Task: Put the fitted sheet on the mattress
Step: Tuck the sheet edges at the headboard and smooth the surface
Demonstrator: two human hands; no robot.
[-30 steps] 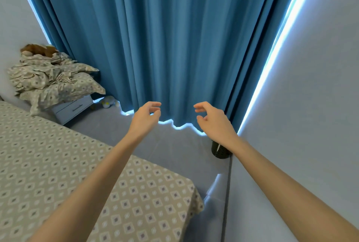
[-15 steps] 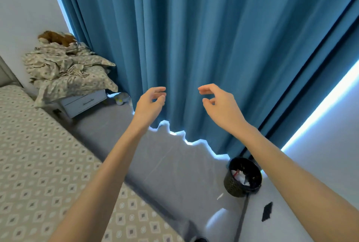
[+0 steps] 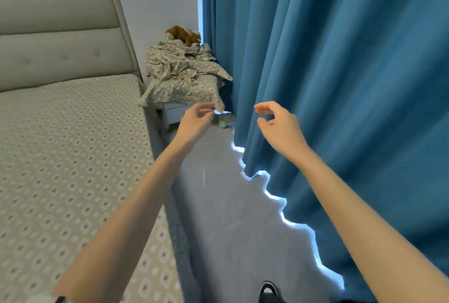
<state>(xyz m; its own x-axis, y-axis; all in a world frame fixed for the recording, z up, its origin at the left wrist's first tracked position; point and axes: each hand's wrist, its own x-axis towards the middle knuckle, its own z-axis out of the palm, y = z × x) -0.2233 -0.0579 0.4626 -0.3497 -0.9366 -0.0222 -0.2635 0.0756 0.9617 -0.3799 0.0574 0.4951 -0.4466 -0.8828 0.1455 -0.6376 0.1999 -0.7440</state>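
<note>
Two empty hands, left hand and right hand, hovered with fingers loosely curled, pinching nothing. Fitted sheet apparently lay spread up to the headboard; an unseated corner there could pull loose.

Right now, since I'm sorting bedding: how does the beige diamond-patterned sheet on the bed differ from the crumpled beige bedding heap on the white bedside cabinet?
The beige diamond-patterned sheet lies flat; the crumpled bedding heap is bunched on the white bedside cabinet. The sheet's print is a regular grid; the heap's is finer, scattered. Both are beige patterned fabric.
</note>
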